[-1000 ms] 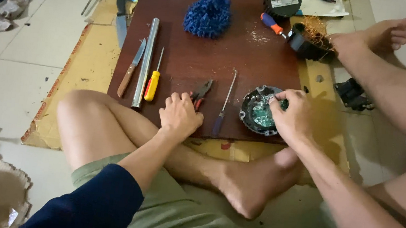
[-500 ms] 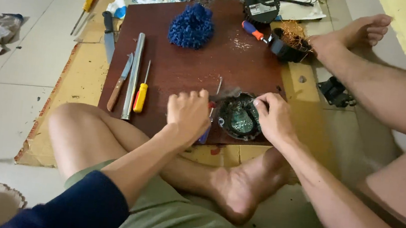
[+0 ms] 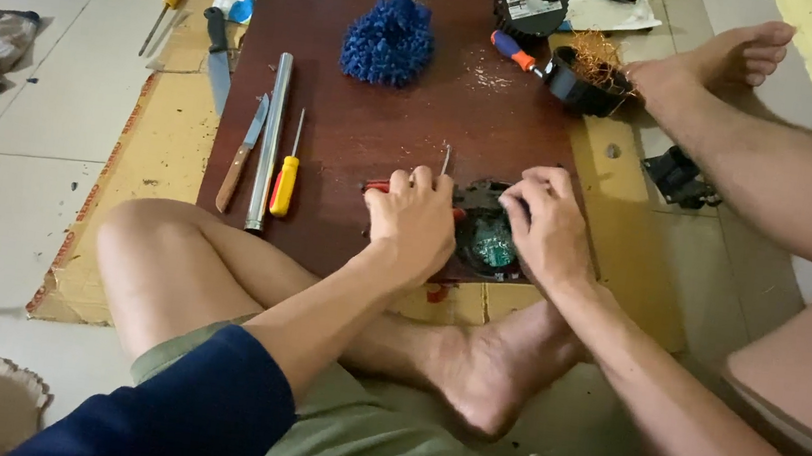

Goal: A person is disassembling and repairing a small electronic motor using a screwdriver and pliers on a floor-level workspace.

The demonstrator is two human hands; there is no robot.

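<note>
Here, hands (image 3: 471, 227) grip a round black casing (image 3: 486, 236), apparently green inside.

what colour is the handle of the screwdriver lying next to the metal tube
Yellow. The screwdriver lies right of the metal tube on the brown board, clearest in the head view.
</note>
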